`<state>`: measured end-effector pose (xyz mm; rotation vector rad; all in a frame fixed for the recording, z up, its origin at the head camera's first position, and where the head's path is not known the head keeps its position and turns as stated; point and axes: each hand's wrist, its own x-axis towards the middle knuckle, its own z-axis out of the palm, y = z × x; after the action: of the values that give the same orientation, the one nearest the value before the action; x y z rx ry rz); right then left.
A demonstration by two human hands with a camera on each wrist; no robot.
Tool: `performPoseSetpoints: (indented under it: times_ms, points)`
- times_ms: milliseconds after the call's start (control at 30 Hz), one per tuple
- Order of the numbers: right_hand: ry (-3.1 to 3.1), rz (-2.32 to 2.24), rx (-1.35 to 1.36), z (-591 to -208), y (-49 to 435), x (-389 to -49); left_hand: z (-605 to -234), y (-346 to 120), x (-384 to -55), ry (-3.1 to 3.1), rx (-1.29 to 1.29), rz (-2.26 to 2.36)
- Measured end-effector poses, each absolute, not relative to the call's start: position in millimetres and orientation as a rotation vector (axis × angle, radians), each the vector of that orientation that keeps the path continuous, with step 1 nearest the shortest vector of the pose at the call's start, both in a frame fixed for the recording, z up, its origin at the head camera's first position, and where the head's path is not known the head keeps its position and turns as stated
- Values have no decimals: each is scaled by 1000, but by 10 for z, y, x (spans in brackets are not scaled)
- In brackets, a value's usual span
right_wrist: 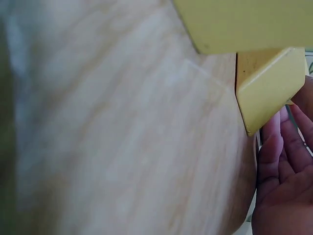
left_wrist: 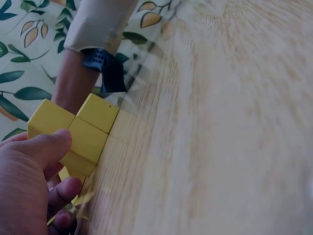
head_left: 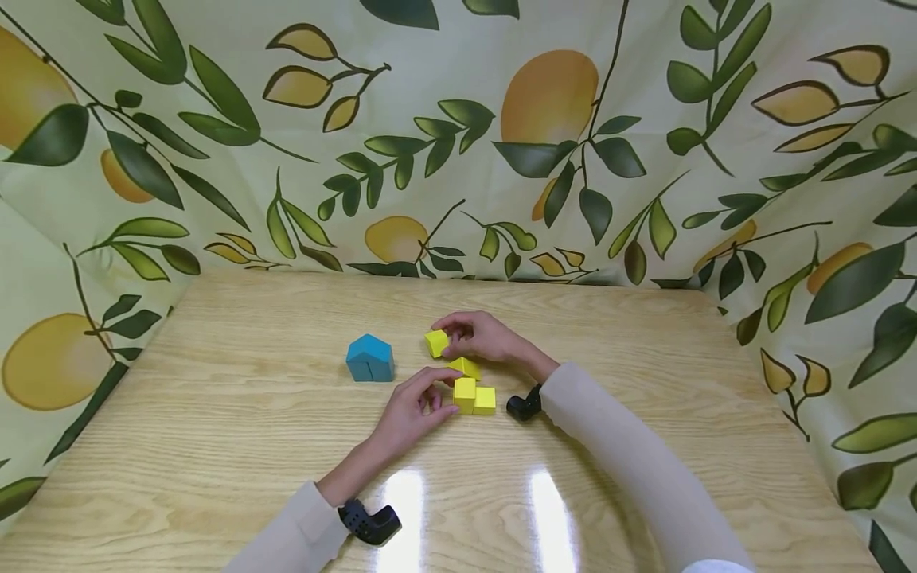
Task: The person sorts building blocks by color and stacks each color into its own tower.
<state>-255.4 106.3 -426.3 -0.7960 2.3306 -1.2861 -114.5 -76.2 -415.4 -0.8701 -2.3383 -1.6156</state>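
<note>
My left hand (head_left: 410,407) pinches a yellow block (head_left: 464,393) at its left side, thumb in front and fingertips behind. In the left wrist view the thumb lies across the yellow blocks, with the upper block (left_wrist: 51,117) on top of a lower one (left_wrist: 89,139). A yellow cube (head_left: 485,400) sits against their right side. Just behind them is a yellow triangular block (head_left: 466,368). Farther back, my right hand (head_left: 481,338) pinches another yellow block (head_left: 436,343) between thumb and fingers. The right wrist view shows the right fingers (right_wrist: 288,142) curled, their block mostly hidden.
A blue house-shaped group of blocks (head_left: 369,359) stands to the left of the yellow ones. The wooden table (head_left: 251,382) ends at a leaf-and-fruit patterned cloth (head_left: 444,72) at the back and sides. Black wrist cameras (head_left: 368,522) hang from both sleeves.
</note>
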Motion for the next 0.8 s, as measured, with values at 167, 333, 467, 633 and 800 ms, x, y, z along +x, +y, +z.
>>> performPoseSetpoints:
  times_ms: [167,333,467,633,800]
  points:
    - [2352,-1304,-768,-4263,1104,-2540,-4152,-767,-1135,-2337,-876,-1613]
    - [2380,-1363,-725,-4236,1185,-2519,-4140,-770,-1133,-2334,-876,-1620]
    - [2388,-1453,-688,-4191,1279,-2444,-4135,-764,-1129,-2345,-861,-1623]
    - [2338,-1530,-695,-4143,1370,-2287,-4138,-771,-1117,-2352,-845,-1624]
    - [2329,-1598,-718,-4104,1472,-2114,-4132,-768,-1108,-2366,-834,-1644]
